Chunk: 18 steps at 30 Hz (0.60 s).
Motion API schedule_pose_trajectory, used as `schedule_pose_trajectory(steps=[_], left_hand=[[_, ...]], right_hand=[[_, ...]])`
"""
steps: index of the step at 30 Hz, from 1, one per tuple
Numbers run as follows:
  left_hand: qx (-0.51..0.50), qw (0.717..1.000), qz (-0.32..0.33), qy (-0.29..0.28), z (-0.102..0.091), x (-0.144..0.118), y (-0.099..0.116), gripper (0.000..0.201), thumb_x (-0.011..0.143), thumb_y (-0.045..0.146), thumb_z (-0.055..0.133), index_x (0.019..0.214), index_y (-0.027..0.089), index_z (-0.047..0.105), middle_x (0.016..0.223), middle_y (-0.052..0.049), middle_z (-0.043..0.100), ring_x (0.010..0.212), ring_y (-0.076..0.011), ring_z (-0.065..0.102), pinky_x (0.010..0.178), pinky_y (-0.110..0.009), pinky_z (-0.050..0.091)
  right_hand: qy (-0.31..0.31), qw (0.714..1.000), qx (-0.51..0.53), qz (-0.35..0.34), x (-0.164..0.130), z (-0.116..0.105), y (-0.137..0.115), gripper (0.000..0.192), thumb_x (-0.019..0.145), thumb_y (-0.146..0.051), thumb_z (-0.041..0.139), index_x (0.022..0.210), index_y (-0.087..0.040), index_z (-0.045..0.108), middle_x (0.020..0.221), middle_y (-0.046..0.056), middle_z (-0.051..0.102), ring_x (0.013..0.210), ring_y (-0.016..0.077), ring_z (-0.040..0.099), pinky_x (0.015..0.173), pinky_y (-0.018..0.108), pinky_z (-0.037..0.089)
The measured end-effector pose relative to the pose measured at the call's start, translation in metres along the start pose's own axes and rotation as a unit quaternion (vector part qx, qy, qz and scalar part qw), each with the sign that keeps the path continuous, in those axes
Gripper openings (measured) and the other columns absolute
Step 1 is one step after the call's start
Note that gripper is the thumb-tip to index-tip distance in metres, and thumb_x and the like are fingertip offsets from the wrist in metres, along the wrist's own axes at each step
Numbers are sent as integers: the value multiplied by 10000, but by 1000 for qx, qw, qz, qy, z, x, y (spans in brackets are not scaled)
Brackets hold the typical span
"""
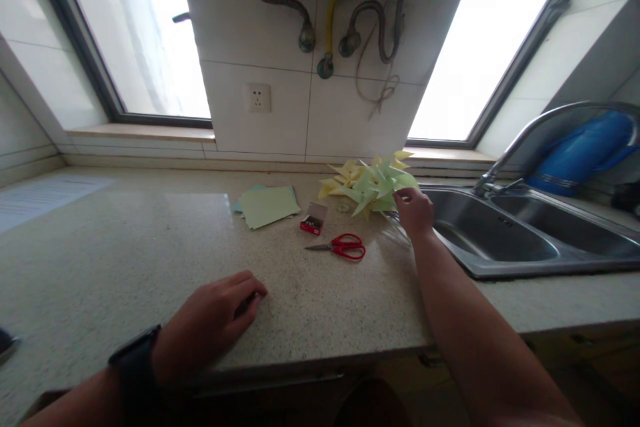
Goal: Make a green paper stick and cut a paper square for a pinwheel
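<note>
My right hand (414, 211) reaches far across the speckled countertop (125, 260) and pinches the edge of a green paper pinwheel (383, 185), which lies on a heap of yellow and green paper pinwheels (350, 177) beside the sink. My left hand (213, 320), with a black watch on the wrist, rests palm down near the counter's front edge, fingers curled, holding nothing that I can see. Red-handled scissors (340, 247) lie shut between the two hands. A small red box (314, 219) sits just behind them.
A stack of light green paper sheets (267, 205) lies left of the red box. A steel double sink (505, 233) with a curved tap (530, 133) fills the right side, a blue jug (580, 153) behind it. Wall socket (259, 98) and hoses (345, 7) hang between two windows.
</note>
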<state>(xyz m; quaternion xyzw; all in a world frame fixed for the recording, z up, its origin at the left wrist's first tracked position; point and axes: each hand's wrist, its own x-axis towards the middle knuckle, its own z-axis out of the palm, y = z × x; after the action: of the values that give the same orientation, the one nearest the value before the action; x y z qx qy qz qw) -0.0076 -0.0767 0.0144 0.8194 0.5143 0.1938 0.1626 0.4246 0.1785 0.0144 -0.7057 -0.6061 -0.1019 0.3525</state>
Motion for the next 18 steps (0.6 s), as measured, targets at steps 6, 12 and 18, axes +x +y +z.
schedule_pose_trajectory(steps=[6,12,18], left_hand=[[6,1000,-1,-8,-1,0,0,233,1000,245,451,1069,227,673,1006,-53,701,882,-212,675,792,-345,506],[6,1000,-2,-12,1,1,-1,235,1002,239,444,1079,233,666,1010,-52,702,884,-213,675,798,-351,506],[7,1000,-4,-13,-1,2,1,228,1002,241,447,1078,234,662,1016,-49,701,884,-212,677,797,-349,505]], right_hand=[[-10,1000,5,-10,-2,1,-3,329,982,-358,628,1259,-181,617,1270,98,639,1059,238,660,893,453,572],[-7,1000,5,4,-3,0,-3,327,982,-357,629,1257,-181,618,1266,97,641,1056,237,662,891,451,573],[6,1000,1,28,-3,-2,-6,330,981,-359,629,1258,-180,617,1266,97,641,1060,239,661,893,453,571]])
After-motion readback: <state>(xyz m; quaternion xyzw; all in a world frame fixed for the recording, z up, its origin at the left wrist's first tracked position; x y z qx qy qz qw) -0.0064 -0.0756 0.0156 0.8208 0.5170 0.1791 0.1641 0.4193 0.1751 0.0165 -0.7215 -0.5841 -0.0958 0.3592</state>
